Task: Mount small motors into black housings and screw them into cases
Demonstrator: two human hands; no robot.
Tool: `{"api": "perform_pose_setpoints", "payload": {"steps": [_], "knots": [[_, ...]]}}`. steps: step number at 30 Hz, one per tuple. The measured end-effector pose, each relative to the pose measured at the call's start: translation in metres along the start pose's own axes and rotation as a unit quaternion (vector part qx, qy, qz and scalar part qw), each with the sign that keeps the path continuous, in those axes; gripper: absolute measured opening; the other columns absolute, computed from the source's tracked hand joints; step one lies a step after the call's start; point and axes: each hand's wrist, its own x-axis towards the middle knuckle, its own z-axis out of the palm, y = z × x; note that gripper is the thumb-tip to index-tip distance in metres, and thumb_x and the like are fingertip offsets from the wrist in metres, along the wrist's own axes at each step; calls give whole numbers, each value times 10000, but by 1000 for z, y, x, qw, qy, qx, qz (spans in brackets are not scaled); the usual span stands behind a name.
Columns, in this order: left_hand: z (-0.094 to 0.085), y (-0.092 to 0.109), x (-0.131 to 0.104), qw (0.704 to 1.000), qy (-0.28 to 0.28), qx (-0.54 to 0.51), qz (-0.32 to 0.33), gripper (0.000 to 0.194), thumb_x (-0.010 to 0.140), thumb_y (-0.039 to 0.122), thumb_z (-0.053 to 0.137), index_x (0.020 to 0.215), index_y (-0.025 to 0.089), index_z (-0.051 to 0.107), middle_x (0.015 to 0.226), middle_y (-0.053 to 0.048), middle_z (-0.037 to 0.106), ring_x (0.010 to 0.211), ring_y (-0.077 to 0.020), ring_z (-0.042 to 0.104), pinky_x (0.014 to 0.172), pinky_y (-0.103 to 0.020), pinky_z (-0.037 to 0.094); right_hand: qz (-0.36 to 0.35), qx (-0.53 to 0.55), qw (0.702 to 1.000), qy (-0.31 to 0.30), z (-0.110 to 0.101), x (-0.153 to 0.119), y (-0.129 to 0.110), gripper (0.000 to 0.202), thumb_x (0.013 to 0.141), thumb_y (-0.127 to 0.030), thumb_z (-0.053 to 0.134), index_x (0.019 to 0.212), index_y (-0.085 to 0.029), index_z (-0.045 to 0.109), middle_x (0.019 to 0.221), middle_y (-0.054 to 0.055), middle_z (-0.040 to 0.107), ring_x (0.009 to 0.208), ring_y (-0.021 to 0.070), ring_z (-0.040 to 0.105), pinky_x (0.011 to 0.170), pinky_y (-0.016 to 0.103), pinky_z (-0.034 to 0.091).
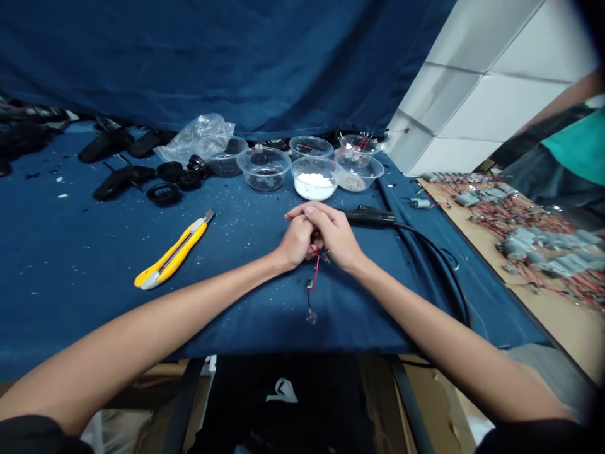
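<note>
My left hand (pixel 297 241) and my right hand (pixel 336 234) meet over the middle of the table, fingers curled together. Between them is a small dark part, mostly hidden by the fingers and palms. From it hang thin red wires (pixel 316 272), leading down to a tiny square component (pixel 309 284) and, below that, a small clear piece (pixel 311 316) on a dark wire. Just beyond my right hand lies a black corded tool (pixel 371 217), its front end hidden behind the hand. A yellow utility knife (pixel 174 253) rests to the left, with its tip pointing away.
Clear plastic tubs stand at the back, one with white material (pixel 315 183), another with dark bits (pixel 263 173). Black rings (pixel 164 194) and black housings (pixel 123 180) lie back left. Wired motors (pixel 534 243) cover a board at right, near another person (pixel 558 157). A cable (pixel 444 252) curves rightward.
</note>
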Motion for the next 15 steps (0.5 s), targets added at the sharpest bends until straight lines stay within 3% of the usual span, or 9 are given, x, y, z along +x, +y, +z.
{"api": "perform_pose_setpoints", "payload": {"steps": [2, 4, 7, 10, 15], "knots": [[-2, -5, 2, 1000, -10, 14, 1, 468, 945, 361, 300, 543, 177, 452, 425, -15, 408, 378, -94, 336, 405, -243, 292, -23, -1, 1000, 11, 3, -1, 1, 343, 921, -374, 414, 896, -195, 706, 920, 23, 693, 588, 106, 591, 532, 230, 498], [-3, -9, 5, 999, -21, 24, 6, 435, 936, 350, 322, 556, 176, 446, 445, -9, 407, 397, -97, 362, 407, -237, 305, -67, -18, 998, -2, 0, 2, 1, 336, 897, -335, 427, 795, -194, 714, 868, 29, 698, 819, 162, 652, 776, 317, 531], [-2, -14, 8, 997, -8, 74, 33, 343, 911, 278, 354, 606, 171, 471, 496, -5, 442, 478, -120, 453, 478, -254, 397, -117, -29, 991, -59, -7, 10, 3, 290, 823, -272, 454, 702, -198, 707, 855, 29, 703, 1078, 192, 603, 1018, 376, 407], [1, -16, 8, 990, 14, 120, 78, 278, 880, 187, 346, 681, 148, 535, 604, -14, 518, 658, -148, 559, 657, -281, 470, -94, -4, 993, -68, -8, 13, 8, 295, 789, -262, 427, 700, -193, 700, 810, 25, 696, 952, 187, 646, 940, 357, 464], [4, -14, 6, 983, 40, 136, 117, 271, 841, 145, 393, 578, 183, 444, 628, -24, 502, 779, -174, 565, 799, -297, 472, -94, -4, 995, 12, 4, 9, 15, 292, 794, -232, 423, 630, -188, 661, 691, 15, 652, 721, 162, 632, 759, 304, 512]]}}
